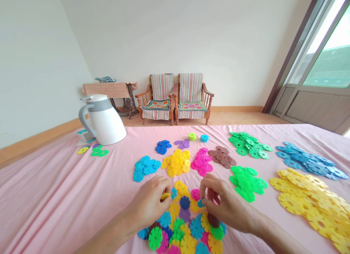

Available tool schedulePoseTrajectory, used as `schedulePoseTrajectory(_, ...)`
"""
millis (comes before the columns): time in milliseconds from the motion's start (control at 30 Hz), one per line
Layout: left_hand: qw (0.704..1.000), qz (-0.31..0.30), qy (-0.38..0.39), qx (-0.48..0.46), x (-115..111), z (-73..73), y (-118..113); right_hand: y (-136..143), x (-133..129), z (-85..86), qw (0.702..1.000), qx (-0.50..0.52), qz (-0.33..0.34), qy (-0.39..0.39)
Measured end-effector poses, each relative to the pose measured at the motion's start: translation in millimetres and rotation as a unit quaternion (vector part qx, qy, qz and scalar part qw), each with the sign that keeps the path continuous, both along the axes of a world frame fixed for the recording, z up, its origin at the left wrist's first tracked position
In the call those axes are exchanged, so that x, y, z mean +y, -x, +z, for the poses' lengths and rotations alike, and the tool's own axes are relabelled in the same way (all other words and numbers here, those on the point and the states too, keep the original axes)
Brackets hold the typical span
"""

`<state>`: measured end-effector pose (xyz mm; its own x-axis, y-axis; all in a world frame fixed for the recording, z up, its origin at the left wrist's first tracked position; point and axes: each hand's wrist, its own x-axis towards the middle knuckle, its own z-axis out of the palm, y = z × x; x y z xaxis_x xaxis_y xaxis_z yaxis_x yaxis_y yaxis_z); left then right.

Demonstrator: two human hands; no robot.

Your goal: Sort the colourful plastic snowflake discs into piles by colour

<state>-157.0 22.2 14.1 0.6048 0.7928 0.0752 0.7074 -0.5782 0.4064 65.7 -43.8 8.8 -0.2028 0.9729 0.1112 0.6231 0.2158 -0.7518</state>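
Note:
My left hand (150, 201) is closed, with a yellow snowflake disc (164, 196) held between thumb and fingers. Across from it, my right hand (226, 202) pinches a light-blue snowflake disc (201, 203) at its fingertips. Both hands hover over the near edge of a mixed heap of snowflake discs (188, 243) in many colours. A dark-blue disc (185, 202) lies between the hands. Just beyond them sit a yellow pile (176, 162), a pink pile (202, 162) and a light-blue pile (146, 167).
A pink cloth (109, 188) covers the table. Large green (248, 144), blue (308, 159) and yellow piles (311, 203) lie at the right. Brown discs (222, 156) are behind my right hand. A white jug (106, 120) stands at the back left. Two chairs (175, 97) are beyond.

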Motion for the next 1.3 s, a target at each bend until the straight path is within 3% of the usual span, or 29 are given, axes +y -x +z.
schedulePoseTrajectory(367, 0.999, -0.012, -0.024, -0.034, -1, -3.4, 4, 2, 5, -6.8, 0.999, 0.002, -0.05, -0.022)
schedulePoseTrajectory(600, 0.995, -0.035, -0.077, -0.043, 0, -4.5, -2, 6, 6, -10.9, 0.998, 0.02, -0.061, -0.022)
schedulePoseTrajectory(733, 0.99, -0.014, -0.107, -0.087, -3, -3.6, -7, 13, 5, -11.3, 0.996, 0.048, -0.075, -0.011)
schedulePoseTrajectory(833, 0.984, 0.011, -0.056, -0.168, -7, -3.5, -12, 19, 4, -11.5, 0.993, 0.098, -0.072, 0.006)
schedulePoseTrajectory(1067, 0.941, -0.007, 0.189, -0.281, -15, -0.5, -19, 27, 5, -11.9, 0.985, 0.161, -0.064, -0.005)
schedulePoseTrajectory(1167, 0.93, 0.001, 0.219, -0.294, -20, 0.0, -22, 29, 3, -9.7, 0.986, 0.157, -0.063, -0.008)
schedulePoseTrajectory(1300, 0.94, 0.017, 0.185, -0.286, -18, 1.1, -21, 30, 0, -7.2, 0.988, 0.146, -0.048, -0.01)
